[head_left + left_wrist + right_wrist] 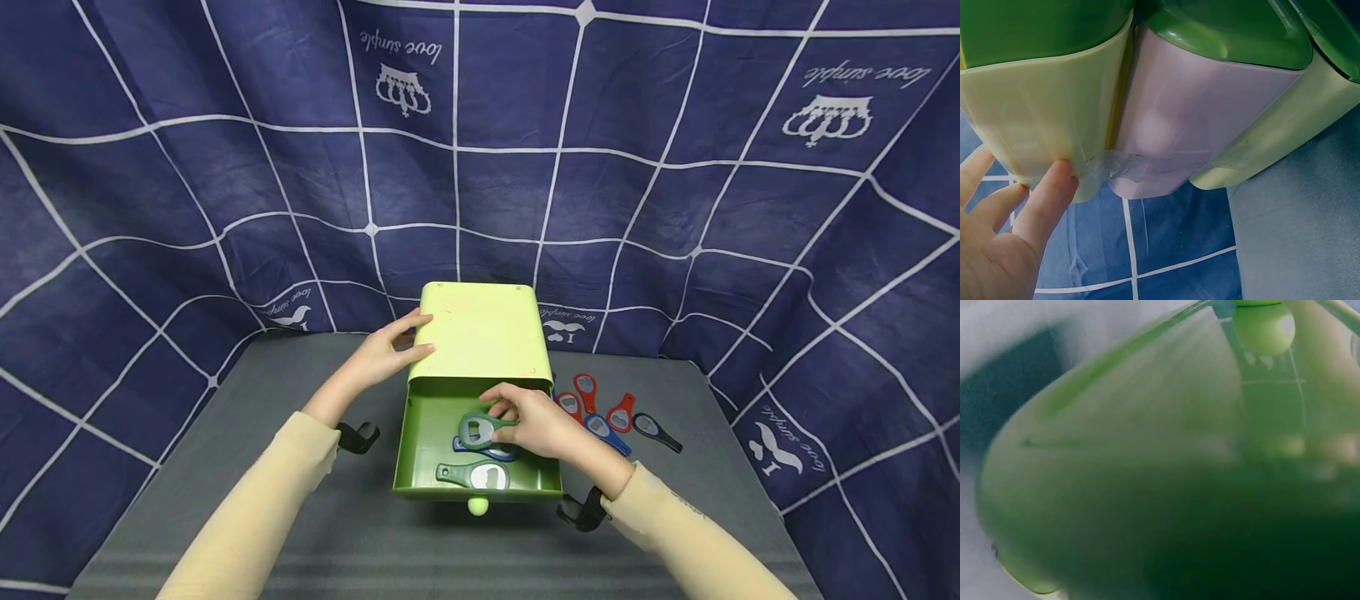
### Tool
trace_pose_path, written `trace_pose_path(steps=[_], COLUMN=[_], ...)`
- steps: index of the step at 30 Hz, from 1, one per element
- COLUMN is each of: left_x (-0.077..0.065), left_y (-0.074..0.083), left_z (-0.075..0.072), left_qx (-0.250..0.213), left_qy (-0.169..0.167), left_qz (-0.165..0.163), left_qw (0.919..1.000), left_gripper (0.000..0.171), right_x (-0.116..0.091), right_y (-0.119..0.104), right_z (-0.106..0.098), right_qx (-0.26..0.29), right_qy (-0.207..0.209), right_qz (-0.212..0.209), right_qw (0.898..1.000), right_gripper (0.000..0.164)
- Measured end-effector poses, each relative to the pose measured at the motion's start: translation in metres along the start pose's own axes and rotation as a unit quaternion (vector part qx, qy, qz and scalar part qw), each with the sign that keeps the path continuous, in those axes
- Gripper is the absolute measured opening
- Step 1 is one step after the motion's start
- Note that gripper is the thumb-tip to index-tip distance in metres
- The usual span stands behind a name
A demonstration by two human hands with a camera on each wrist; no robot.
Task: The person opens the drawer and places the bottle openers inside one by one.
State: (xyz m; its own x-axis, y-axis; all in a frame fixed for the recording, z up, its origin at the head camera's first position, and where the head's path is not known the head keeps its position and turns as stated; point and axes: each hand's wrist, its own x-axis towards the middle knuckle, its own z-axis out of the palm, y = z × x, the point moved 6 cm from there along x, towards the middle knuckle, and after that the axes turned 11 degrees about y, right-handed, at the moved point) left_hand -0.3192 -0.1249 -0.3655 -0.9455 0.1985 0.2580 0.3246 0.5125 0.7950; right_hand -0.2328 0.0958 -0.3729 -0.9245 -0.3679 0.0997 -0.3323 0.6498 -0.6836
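Note:
A drawer cabinet with a pale yellow top point(483, 329) has its green drawer point(420, 417) pulled out. Inside the drawer, my right hand point(536, 425) pinches a green bottle opener point(487, 427) by its handle end, metal head pointing left. Under it lies a blue bottle opener point(500, 452), partly covered. Nearer the drawer front is another green bottle opener point(487, 475), lying flat. My left hand point(382, 354) rests on the cabinet's upper left edge with fingers extended; in the left wrist view its fingertips touch the pale yellow casing point(1054, 112). The right wrist view shows only green drawer plastic point(1116, 450), no hand.
Right of the cabinet, loose bottle openers lie on the grey table point(315, 517): several red point(621, 413), a blue one point(606, 432) and a black one point(656, 432). A round knob point(477, 506) juts from the drawer front. A blue checked cloth point(495, 192) hangs behind.

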Motion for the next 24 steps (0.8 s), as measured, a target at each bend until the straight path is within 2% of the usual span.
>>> trace_pose_path(steps=[4,8,13,21,24], left_x=[-0.0003,-0.0008,-0.0013,-0.0014,-0.0004], left_y=[-0.0008,-0.0012,-0.0014,-0.0026,-0.0013], left_z=[-0.0007,-0.0005,0.0,-0.0002,0.0005], left_qx=[0.001,-0.005,-0.006,-0.002,-0.003], left_qy=[-0.001,-0.005,-0.006,-0.004,-0.005], left_qz=[-0.002,-0.006,-0.01,-0.009,-0.004], left_qw=[1.0,1.0,0.9999,1.0,1.0], left_gripper=[0.059,0.059,0.06,0.06,0.06], right_x=[-0.0016,-0.0031,-0.003,-0.0059,-0.0088], right_y=[0.0032,0.0055,0.0037,0.0009,0.0007], right_z=[0.0015,0.0025,0.0048,0.0087,0.0064], right_qx=[-0.007,-0.014,-0.023,-0.079,-0.078], right_qy=[0.017,0.032,0.051,0.074,0.084], right_qz=[0.0,-0.017,-0.045,-0.082,-0.086], right_qw=[1.0,0.999,0.997,0.991,0.99], right_gripper=[0.03,0.023,0.021,0.024,0.025])
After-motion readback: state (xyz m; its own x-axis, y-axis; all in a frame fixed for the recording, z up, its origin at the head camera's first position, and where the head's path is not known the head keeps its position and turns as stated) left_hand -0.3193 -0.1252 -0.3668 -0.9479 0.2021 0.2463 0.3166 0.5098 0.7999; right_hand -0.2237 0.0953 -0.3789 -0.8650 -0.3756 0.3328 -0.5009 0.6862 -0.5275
